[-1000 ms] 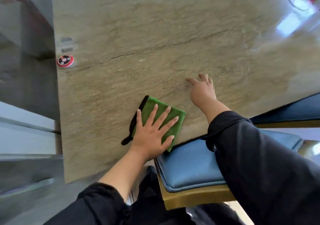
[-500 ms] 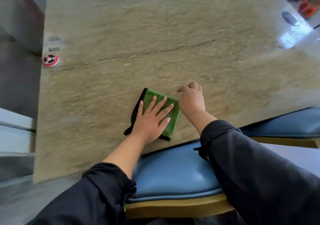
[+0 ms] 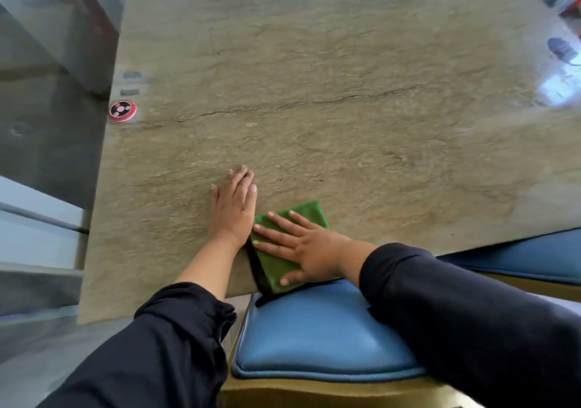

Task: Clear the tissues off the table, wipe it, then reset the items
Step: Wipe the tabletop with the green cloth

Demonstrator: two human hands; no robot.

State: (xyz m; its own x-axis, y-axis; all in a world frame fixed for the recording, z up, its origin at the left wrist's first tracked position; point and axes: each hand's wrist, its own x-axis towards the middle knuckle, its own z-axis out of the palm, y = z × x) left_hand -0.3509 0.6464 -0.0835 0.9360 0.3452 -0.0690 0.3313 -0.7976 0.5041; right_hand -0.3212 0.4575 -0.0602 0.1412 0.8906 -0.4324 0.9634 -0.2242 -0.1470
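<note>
Nearest, a blue chair cushion is tucked under the table's near edge. Just beyond it the folded green cloth lies at six o'clock on the stone table, one corner hanging off the edge, long axis running from seven o'clock up toward one. The right hand presses it flat, fingers spread, gripping nothing; the left hand rests open on bare stone beside it. Wiping looks under way, and next comes a sweep outward across the far surface. At nine o'clock sits a red round button.
</note>
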